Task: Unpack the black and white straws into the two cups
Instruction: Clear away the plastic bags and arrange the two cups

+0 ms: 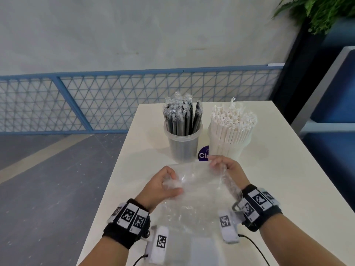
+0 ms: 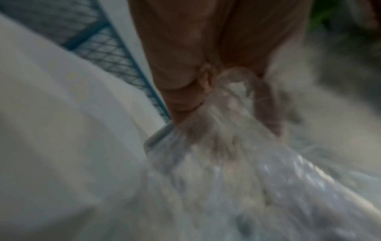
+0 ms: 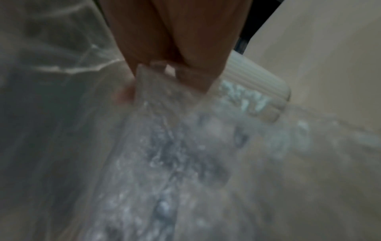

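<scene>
Straws (image 1: 179, 118) in two cups (image 1: 183, 146)

Glossy, crinkled clear plastic bag (image 1: 194, 191); translucent plastic cups (image 1: 183, 144); smooth matt white table (image 1: 272, 189).

A white rectangular table (image 1: 272, 181) bears two clear plastic cups of black straws (image 1: 182, 144) and white straws (image 1: 229, 143), far centre.
</scene>
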Available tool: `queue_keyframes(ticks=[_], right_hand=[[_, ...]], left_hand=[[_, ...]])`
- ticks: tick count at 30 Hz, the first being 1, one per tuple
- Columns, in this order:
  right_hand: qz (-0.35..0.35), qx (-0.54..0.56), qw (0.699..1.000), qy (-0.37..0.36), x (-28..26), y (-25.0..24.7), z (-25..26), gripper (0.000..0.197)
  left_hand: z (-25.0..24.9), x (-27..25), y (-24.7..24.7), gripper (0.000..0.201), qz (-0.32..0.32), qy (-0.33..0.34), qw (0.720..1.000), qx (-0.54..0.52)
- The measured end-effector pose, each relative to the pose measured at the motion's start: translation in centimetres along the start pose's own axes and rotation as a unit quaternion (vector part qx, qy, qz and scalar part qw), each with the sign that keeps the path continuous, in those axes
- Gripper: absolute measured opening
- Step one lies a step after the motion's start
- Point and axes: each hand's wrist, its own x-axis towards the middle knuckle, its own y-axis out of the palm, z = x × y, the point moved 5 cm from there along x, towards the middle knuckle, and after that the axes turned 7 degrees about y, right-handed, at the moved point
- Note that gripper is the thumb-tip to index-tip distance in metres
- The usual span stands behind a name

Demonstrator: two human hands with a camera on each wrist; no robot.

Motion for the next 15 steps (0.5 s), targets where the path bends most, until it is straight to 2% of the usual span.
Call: queue_keyframes(ticks=[1, 3, 5, 6, 9, 10, 11, 13, 15], right_hand=[[-0.016, -0.004, 1.0, -0.001, -0.1, -0.1, 0.0, 0.006], [-0.057, 0.023, 0.998, 0.018, -0.6, -1.0, -0.4, 0.02], [-0.056, 0.058, 0.994, 0.073, -1.6, -1.7, -1.2, 0.027], [-0.04, 0.042, 0.994, 0.093, -2.3, -2.0, -1.5, 0.037], [-0.01, -0.122, 0.986, 0.11, -4.0, -2.9, -2.4, 0.065], [-0.021, -0.172, 0.98, 0.097, -4.4, -3.3, -2.5, 0.064], [-0.036, -0.199, 0.977, 0.075, -4.8, -3.9, -2.6, 0.051], [-0.06, -0.183, 0.981, 0.038, -5.8, -5.1, -2.2, 0.021], [-0.073, -0.167, 0.983, 0.02, -6.8, -6.7, -2.0, 0.02]], left_hand=[[-0.1, 0.1, -0.2, 0.034, -0.016, 0.027, 0.999, 0.028], [-0.3, 0.5, -0.7, 0.034, -0.05, 0.072, 0.995, 0.052], [-0.3, 1.1, -1.1, 0.033, -0.079, 0.094, 0.99, 0.067], [-0.5, 1.3, -0.9, 0.031, -0.085, 0.102, 0.988, 0.074], [-1.1, 1.8, 1.1, 0.029, -0.077, 0.126, 0.984, 0.094], [-1.3, 1.8, 2.0, 0.029, -0.066, 0.131, 0.984, 0.1], [-1.4, 1.8, 2.8, 0.03, -0.055, 0.137, 0.984, 0.097], [-1.9, 1.4, 4.2, 0.028, -0.044, 0.139, 0.982, 0.117], [-2.1, 0.7, 5.2, 0.03, -0.034, 0.128, 0.983, 0.128]])
